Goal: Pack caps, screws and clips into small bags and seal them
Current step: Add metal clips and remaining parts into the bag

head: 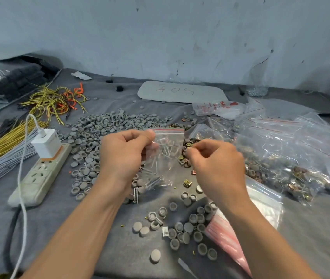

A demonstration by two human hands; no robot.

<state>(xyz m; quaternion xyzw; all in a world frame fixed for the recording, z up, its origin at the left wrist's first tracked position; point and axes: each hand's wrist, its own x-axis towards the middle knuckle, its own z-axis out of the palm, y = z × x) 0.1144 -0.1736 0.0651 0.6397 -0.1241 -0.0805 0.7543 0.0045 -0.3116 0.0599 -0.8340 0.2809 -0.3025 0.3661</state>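
1. Between the two hands hangs the small bag (166,150), raised just above the cloth, its red-striped mouth at the top and not visibly pressed shut.
2. At the bag's upper left corner, the left hand (123,156) pinches the plastic between thumb and curled fingers and carries its weight.
3. Against the bag's right edge, the right hand (216,160) has its thumb and forefinger drawn together. Whether they hold a clip or only the plastic, I cannot tell.
4. Inside the bag lie several screws (161,156), slanting down toward its bottom; no caps show inside it.
5. Just beyond the right fingertips sits the heap of brassy clips (192,142). Grey caps (107,125) spread beyond and beside the left hand, with more scattered nearer the body under both wrists.
6. Right of the right hand, filled bags (293,164) pile up, and a stack of empty bags (228,240) lies beneath that forearm.
7. Judging by this, filling is under way: screws are in, clips look to be the part in hand.
8. Next, the mouth needs holding open so the small parts drop in cleanly, then the caps, then the strip is pinched along its whole length.
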